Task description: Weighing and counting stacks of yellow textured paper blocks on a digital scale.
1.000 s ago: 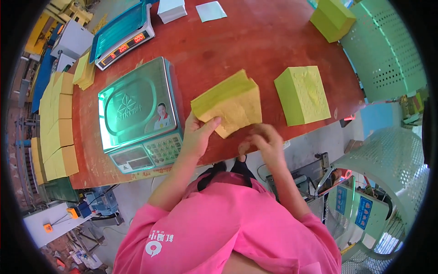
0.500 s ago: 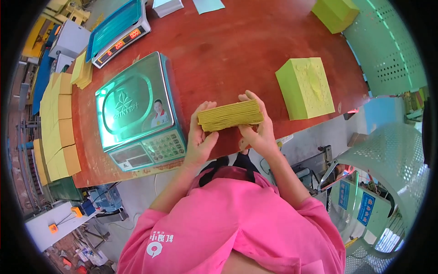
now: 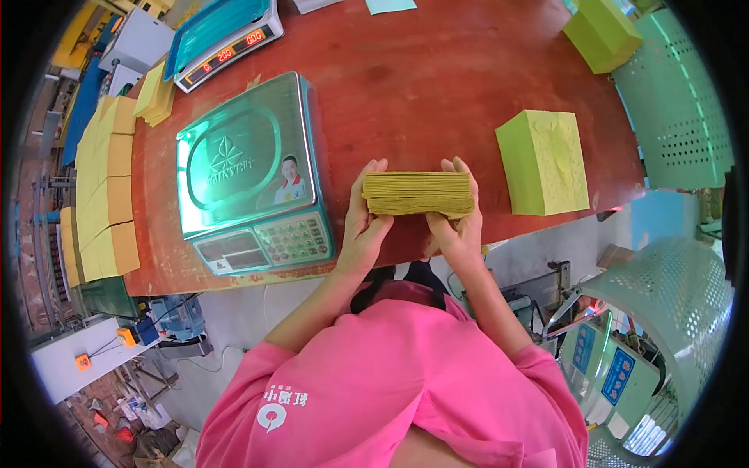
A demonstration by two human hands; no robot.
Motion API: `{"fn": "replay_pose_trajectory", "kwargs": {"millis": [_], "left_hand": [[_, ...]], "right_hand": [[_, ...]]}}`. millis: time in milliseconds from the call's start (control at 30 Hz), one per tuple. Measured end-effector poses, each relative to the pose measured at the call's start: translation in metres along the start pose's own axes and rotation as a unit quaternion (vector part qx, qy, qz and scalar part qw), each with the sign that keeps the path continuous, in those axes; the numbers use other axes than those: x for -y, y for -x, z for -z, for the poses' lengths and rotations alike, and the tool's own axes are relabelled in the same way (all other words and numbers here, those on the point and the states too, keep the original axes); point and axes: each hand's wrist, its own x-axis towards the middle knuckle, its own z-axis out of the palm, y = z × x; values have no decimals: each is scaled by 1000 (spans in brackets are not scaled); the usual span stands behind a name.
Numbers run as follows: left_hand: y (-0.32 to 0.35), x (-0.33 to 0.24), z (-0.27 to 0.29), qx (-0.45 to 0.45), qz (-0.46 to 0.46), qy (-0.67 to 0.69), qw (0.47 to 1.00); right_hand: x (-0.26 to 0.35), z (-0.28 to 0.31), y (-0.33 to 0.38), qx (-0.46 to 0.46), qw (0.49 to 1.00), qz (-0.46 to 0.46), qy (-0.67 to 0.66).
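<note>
Between my two hands is a stack of yellow paper sheets (image 3: 419, 193), its layered edges turned up toward me above the front edge of the red table. My left hand (image 3: 363, 226) grips the stack's left end, thumb on the near side. At the right end my right hand (image 3: 460, 226) is closed the same way, its thumb under the lower sheets. The top layers lie even; the lower ones look wavy. Just left of my left hand stands a digital scale (image 3: 246, 156) with a bare metal plate. To the right of my right hand sits a tall yellow-green paper block (image 3: 542, 164).
The red table (image 3: 406, 93) carries a second scale (image 3: 226, 47) with a blue tray and lit display at the far left. Yellow paper stacks (image 3: 109, 195) line the left edge. Another yellow-green block (image 3: 601, 35) stands far right, near a perforated green metal guard (image 3: 675, 101).
The stack, tilted before, is now level, and its upper sheets look more even. Both hands keep their grip. The whole view has shifted slightly.
</note>
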Motion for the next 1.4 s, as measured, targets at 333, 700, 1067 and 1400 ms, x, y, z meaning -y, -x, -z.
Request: {"fn": "replay_pose_trajectory", "kwargs": {"millis": [333, 700, 1067, 1400], "left_hand": [[11, 19, 1, -10, 24, -27, 999], [4, 19, 7, -24, 10, -128, 991], [7, -6, 5, -65, -57, -294, 952], [15, -22, 17, -75, 196, 125, 970]], "right_hand": [[-25, -9, 1, -5, 998, 59, 37], [-33, 8, 1, 2, 994, 25, 108], [-8, -4, -3, -21, 991, 16, 133], [15, 0, -25, 73, 980, -109, 152]]}}
